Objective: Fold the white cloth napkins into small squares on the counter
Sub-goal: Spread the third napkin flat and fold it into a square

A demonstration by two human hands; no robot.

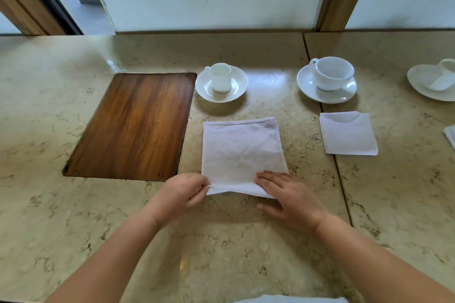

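A white cloth napkin point(242, 152) lies spread as a large square on the marble counter point(73, 216), in front of me. My left hand point(183, 192) pinches its near left corner between thumb and fingers and lifts it slightly. My right hand point(289, 197) rests on the near right corner with its fingers flat on top and its thumb at the cloth's near edge. A second napkin point(348, 134), folded into a small square, lies to the right. The edge of another white cloth point(450, 136) shows at the far right.
A wooden panel point(133, 125) is set into the counter on the left. Behind the napkins stand a small cup on a saucer point(221, 83) and a larger cup on a saucer point(327, 81). A third saucer point(433, 81) sits at the right edge. A wall and window run along the back.
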